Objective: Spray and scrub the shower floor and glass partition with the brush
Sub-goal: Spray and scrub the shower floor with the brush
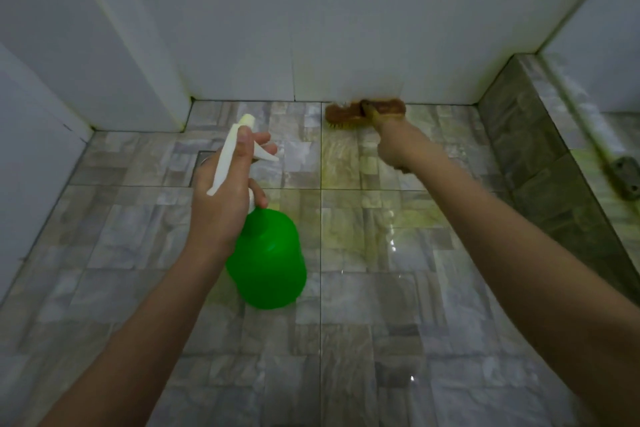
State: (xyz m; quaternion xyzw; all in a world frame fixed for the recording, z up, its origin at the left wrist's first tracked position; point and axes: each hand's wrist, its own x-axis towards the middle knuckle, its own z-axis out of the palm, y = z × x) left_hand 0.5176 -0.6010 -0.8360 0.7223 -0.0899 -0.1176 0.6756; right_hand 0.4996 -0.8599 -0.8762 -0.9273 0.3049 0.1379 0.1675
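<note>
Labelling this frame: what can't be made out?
Head view:
- square floor drain: mostly behind the left hand gripping the green spray bottle.
- brown scrubbing brush handle: wrapped by the right hand.
- grey metal bracket: blurred, at right edge.
- glass partition: not identifiable.

Back: white wall tiles [329, 17], with a boxed-out column [138, 55] in the left corner. The shower floor [381, 340] is grey stone-look tile with thin dark grout lines. It has a wet sheen with small glints right of centre and a yellowish tint near the back wall. Square floor drain [202, 158] at left, partly hidden. Raised curb [533, 163] along the right, darker tile face, metal bracket [625, 178] on top. Yellow-green staining in the wall joints. Light is dim and flat.
</note>
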